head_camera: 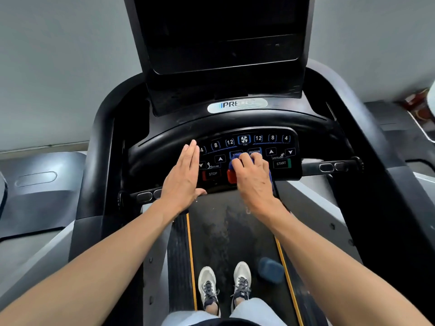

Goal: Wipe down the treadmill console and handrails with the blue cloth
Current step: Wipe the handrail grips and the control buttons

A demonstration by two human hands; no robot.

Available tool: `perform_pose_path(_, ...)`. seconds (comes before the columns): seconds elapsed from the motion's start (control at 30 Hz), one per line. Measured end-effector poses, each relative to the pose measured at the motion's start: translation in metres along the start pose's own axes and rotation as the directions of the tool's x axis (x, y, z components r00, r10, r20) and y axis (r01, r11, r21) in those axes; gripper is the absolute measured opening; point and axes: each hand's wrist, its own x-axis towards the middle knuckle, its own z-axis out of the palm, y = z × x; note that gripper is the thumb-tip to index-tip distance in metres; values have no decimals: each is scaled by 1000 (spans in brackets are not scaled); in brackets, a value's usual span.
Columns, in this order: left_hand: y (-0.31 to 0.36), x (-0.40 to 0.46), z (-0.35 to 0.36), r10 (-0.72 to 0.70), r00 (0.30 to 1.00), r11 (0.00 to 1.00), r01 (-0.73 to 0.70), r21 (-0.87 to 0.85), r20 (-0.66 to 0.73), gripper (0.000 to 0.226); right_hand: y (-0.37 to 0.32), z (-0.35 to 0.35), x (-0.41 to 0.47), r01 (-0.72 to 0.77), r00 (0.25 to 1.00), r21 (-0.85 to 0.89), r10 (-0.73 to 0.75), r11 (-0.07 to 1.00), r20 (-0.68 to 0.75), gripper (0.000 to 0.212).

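Note:
The black treadmill console (277,147) with its button panel fills the middle of the head view. My right hand (253,178) grips the bunched blue cloth (235,164) and presses it on the panel's centre, over the red safety key (231,177). My left hand (182,176) lies with straight fingers on the panel's left part, beside the STOP button (212,174). The curved front handrail (235,128) arches above the panel. Short grip bars (332,166) stick out at each side.
The dark screen (223,36) rises behind the console. Below are the running belt (230,234), my two shoes (224,287) and a blue object (270,269) lying on the belt at right. Side rails (98,165) flank me. Another machine (35,184) stands left.

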Motion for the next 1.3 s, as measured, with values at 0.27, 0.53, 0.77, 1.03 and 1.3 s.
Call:
perform_pose_path(0.27,-6,0,6,36,999,997,-38,-63,-33,136,-8,-1,-3,-334,931,90,343,938,-125,25)
perform_pose_path(0.53,-44,5,0,248,969,969,-248,2,16,127,-122,55,-51,17,994,236,-41,972,99,50)
perform_pose_path(0.77,-57,4,-3,293,954,956,-290,-49,63,130,-84,17,9,-89,983,137,110,987,-149,51)
perform_pose_path(1.03,-60,-1,10,61,996,976,-46,-212,63,107,-119,44,-45,87,996,153,-92,984,24,61)
perform_pose_path(1.3,-56,-10,14,-44,978,821,150,-551,202,108,-58,16,61,53,998,21,-54,998,33,52)
